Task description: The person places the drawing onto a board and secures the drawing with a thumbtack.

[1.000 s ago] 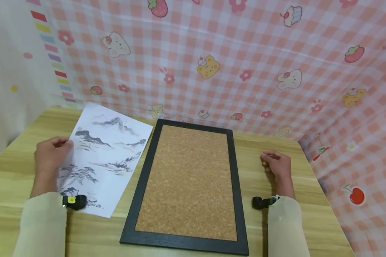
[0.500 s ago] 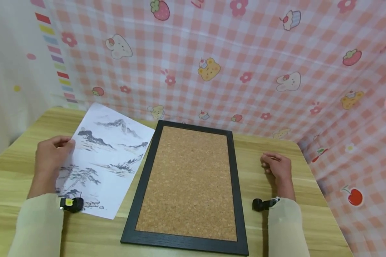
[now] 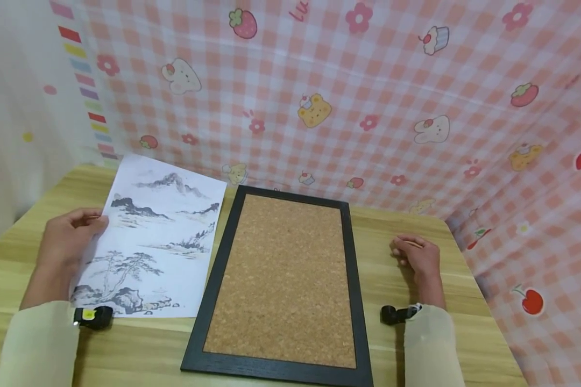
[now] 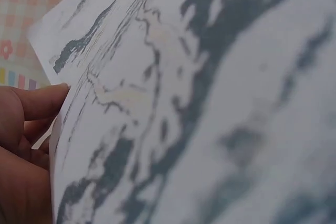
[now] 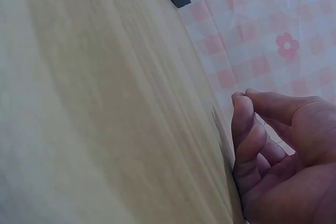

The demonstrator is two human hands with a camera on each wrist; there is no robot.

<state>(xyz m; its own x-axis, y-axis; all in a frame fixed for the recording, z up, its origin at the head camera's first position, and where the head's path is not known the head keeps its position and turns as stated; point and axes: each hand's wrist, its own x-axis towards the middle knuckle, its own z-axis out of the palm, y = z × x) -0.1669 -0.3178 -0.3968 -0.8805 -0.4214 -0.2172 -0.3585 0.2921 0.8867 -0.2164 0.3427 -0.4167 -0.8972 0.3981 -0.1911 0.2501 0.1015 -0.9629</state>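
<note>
My left hand pinches a sheet of paper by its left edge, between thumb and fingers. Printed on the sheet is an ink landscape of mountains and pine trees. In the left wrist view the paper fills most of the picture, with the left hand at its edge. Right of the sheet lies a black frame around a cork board. My right hand rests on the table beyond the frame's right side. Its fingers hang loosely curled and hold nothing.
Everything lies on a light wood-grain table. A pink checked cloth with cartoon prints hangs behind it and along the right side. Each wrist wears a small black camera, such as the left wrist camera.
The paper has shifted left and turned slightly, so its lower right corner lies nearer the frame's edge. My left hand has moved a little left with it. The right hand stays put.
</note>
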